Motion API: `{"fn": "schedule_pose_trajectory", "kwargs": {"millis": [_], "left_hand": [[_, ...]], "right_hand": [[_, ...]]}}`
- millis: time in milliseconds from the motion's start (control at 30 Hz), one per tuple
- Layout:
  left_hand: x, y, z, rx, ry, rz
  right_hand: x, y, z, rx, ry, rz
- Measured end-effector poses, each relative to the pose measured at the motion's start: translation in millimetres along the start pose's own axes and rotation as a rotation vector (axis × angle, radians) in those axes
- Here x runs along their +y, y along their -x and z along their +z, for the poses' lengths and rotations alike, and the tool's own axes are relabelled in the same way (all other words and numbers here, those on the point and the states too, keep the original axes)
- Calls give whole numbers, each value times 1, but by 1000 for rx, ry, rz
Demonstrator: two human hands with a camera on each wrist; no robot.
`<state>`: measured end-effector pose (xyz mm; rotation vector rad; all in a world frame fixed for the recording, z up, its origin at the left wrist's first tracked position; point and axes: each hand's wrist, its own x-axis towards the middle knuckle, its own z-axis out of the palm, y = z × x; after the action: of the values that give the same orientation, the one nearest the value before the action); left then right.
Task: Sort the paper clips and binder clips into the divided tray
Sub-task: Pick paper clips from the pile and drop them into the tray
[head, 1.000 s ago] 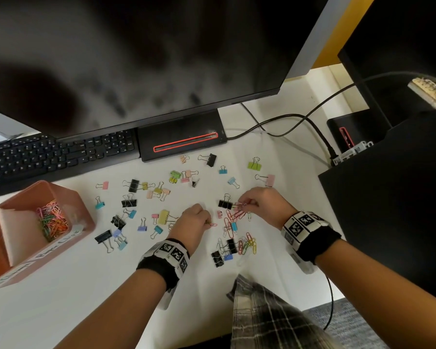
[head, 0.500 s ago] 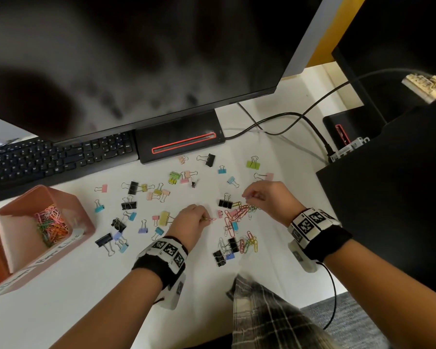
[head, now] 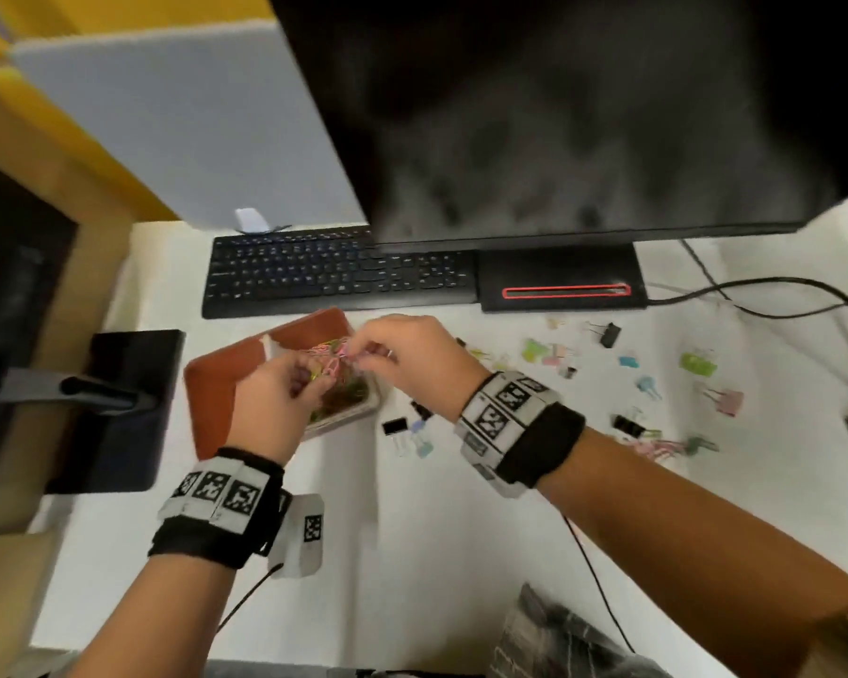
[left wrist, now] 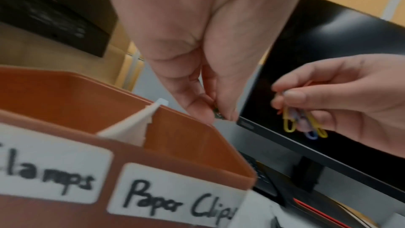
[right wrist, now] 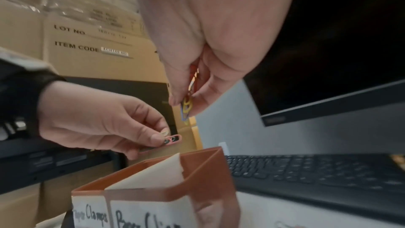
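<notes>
over white desk's tray [head: 226, 384] — both hands, left hand [head: 270, 398] and right hand [head: 407, 359], pinch paper clips [left wrist: 302, 122].

Left hand [head: 270, 403], right hand [head: 402, 357] — raised close together, fingers curled, pinching.

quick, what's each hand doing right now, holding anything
Left hand: pinching paper clips above the divided tray.
Right hand: pinching a bunch of coloured clips.
</notes>
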<state>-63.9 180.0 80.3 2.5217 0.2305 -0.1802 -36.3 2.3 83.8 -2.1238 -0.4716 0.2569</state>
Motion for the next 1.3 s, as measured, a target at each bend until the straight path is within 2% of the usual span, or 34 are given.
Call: {"fn": "schedule_pose_trajectory", "kwargs": {"millis": [133, 233, 333, 400, 467, 667, 733, 833, 933, 1067, 1133, 1300], "left_hand": [[-24, -15, -6, -81, 6, -58], [-26, -16, -7, -131, 5, 37], [-20, -11, -4, -112, 86, 146], [-6, -5, 4, -148, 122, 214], [14, 2, 20, -223, 167, 295], [82, 35, 104, -492, 190, 500], [105, 49, 135, -575, 152, 543], [131, 68, 176, -647, 53, 608], [147, 77, 212, -682, -37, 646], [157, 79, 245, -608, -114, 604], [160, 77, 254, -582, -138, 568], [157, 68, 256, -485, -140, 456]], "right_hand": [[-14, -41, 50, -82, 48, 144], [-13, -42, 59, -69, 57, 198], [-7, -20, 41, 2, 7, 157], [6, 8, 18, 44, -5, 151], [27, 46, -8, 77, 28, 220], [111, 192, -86, 205, 244, 616], [132, 235, -101, 203, 289, 735], [154, 282, -110, 158, 250, 826], [170, 301, -103, 21, 201, 792], [188, 301, -85, -70, 215, 681], [195, 297, -82, -47, 210, 641], [209, 287, -92, 148, 143, 608]]}}
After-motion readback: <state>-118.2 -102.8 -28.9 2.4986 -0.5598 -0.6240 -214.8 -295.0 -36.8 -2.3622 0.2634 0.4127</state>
